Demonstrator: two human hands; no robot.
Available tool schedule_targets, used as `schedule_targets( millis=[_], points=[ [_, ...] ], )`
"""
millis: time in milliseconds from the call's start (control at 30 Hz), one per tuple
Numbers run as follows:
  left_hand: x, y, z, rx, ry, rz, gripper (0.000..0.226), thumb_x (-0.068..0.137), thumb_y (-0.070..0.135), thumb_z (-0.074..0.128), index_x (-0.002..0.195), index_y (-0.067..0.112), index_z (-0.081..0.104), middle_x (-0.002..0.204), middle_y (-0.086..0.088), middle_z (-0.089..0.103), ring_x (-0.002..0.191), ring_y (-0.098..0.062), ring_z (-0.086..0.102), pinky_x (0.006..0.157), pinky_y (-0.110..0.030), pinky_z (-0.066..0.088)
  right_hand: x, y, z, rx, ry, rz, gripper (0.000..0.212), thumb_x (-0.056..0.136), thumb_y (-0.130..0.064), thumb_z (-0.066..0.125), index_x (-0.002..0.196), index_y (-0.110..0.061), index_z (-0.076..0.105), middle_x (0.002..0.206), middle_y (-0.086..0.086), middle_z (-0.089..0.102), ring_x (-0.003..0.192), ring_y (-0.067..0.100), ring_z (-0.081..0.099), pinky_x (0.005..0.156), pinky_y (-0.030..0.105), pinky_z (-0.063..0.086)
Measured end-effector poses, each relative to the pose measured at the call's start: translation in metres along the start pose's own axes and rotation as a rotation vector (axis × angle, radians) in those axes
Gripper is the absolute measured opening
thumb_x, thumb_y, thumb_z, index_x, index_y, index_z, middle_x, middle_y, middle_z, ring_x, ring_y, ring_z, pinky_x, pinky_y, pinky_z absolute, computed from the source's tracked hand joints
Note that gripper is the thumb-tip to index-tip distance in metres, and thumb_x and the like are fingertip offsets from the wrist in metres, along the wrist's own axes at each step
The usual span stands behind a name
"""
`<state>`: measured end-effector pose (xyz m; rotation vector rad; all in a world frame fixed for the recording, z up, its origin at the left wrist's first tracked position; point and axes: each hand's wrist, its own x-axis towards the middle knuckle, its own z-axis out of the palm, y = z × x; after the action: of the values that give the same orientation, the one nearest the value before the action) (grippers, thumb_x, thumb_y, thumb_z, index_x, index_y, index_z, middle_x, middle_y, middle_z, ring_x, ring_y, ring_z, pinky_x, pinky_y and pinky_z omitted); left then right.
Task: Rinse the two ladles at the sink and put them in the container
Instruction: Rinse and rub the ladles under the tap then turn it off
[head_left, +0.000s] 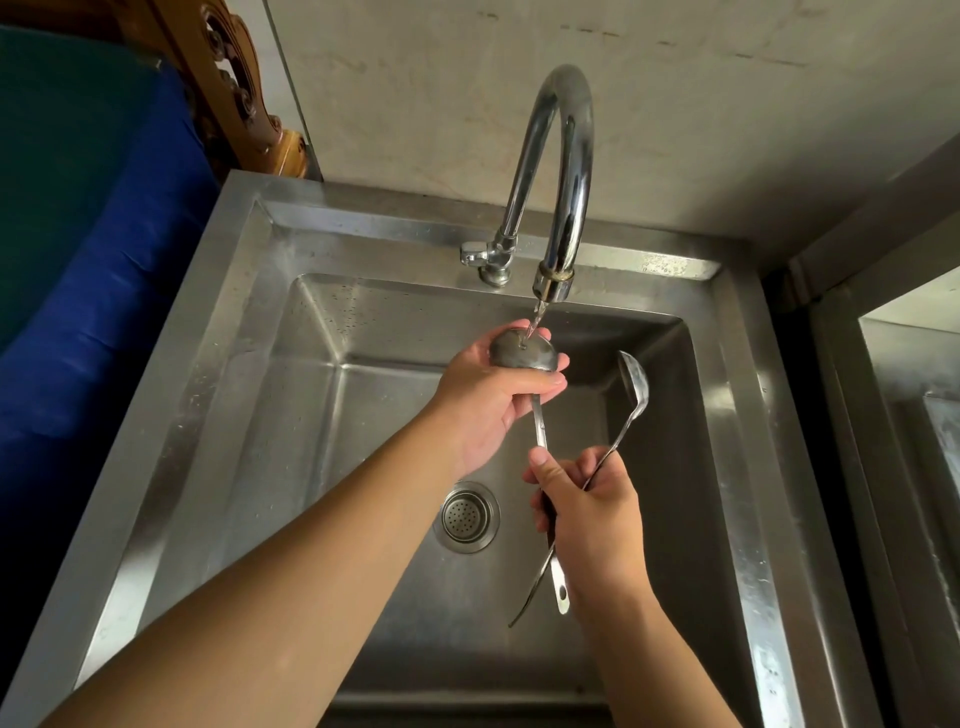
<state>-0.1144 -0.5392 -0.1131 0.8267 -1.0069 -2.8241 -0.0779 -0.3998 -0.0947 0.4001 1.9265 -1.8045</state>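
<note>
Water runs from the curved chrome faucet (563, 171) onto the bowl of a steel ladle (522, 352). My left hand (491, 400) cups that bowl from the left, fingers wrapped around it. My right hand (589, 512) grips the handles of both ladles together over the stainless sink (291, 415). The second ladle (635, 387) angles up to the right, its bowl clear of the stream. Both handle ends stick out below my right fist. No container is in view.
The drain strainer (469, 516) lies in the basin floor below my hands. The faucet handle (475, 254) sits on the back ledge. A blue cloth (104, 322) and carved wood are at left. A second steel basin (914, 415) is at right.
</note>
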Motion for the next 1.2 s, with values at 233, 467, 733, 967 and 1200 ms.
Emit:
schedule_targets(
  millis=[233, 467, 733, 967, 1200],
  points=[
    [0.004, 0.006, 0.020, -0.071, 0.073, 0.018, 0.039, 0.079, -0.016, 0.073, 0.107, 0.005, 0.057, 0.090, -0.011, 0.069, 0.075, -0.021, 0.073, 0.072, -0.028, 0.062, 0.001, 0.006, -0.003, -0.009, -0.009, -0.047, 0.042, 0.089, -0.008, 0.074, 0.079, -0.017, 0.034, 0.069, 0.007, 0.074, 0.051, 0.014, 0.054, 0.049, 0.027, 0.044],
    [0.010, 0.020, 0.026, -0.033, 0.242, -0.151, 0.022, 0.100, 0.030, 0.060, 0.090, 0.011, 0.064, 0.071, -0.005, 0.071, 0.053, -0.016, 0.068, 0.050, -0.024, 0.058, 0.001, 0.011, 0.003, -0.024, -0.073, -0.052, 0.038, 0.093, -0.009, 0.070, 0.078, -0.017, 0.035, 0.069, 0.005, 0.071, 0.053, 0.008, 0.058, 0.057, 0.029, 0.047],
    [0.008, 0.027, 0.014, -0.108, 0.136, -0.165, 0.052, 0.105, 0.045, 0.037, 0.115, 0.002, 0.065, 0.094, -0.017, 0.075, 0.077, -0.031, 0.074, 0.061, -0.034, 0.064, 0.005, 0.008, 0.007, 0.178, -0.119, 0.051, 0.040, 0.096, -0.007, 0.065, 0.075, -0.019, 0.033, 0.065, 0.009, 0.065, 0.047, 0.011, 0.045, 0.045, 0.021, 0.038],
    [0.002, 0.023, -0.005, -0.111, -0.054, -0.062, 0.043, 0.088, 0.006, 0.066, 0.128, -0.003, 0.055, 0.123, -0.024, 0.066, 0.101, -0.038, 0.071, 0.082, -0.037, 0.062, 0.011, 0.005, 0.009, 0.293, -0.183, 0.141, 0.043, 0.097, -0.008, 0.062, 0.071, -0.021, 0.031, 0.066, 0.011, 0.064, 0.050, 0.015, 0.040, 0.041, 0.022, 0.030],
    [0.003, 0.015, -0.007, 0.098, -0.057, -0.027, 0.059, 0.081, -0.025, 0.062, 0.129, 0.008, 0.054, 0.122, -0.011, 0.071, 0.101, -0.025, 0.074, 0.083, -0.025, 0.059, 0.011, 0.005, 0.009, 0.262, -0.170, 0.166, 0.041, 0.097, -0.008, 0.063, 0.072, -0.020, 0.032, 0.063, 0.008, 0.064, 0.047, 0.012, 0.043, 0.039, 0.020, 0.033]
  ],
)
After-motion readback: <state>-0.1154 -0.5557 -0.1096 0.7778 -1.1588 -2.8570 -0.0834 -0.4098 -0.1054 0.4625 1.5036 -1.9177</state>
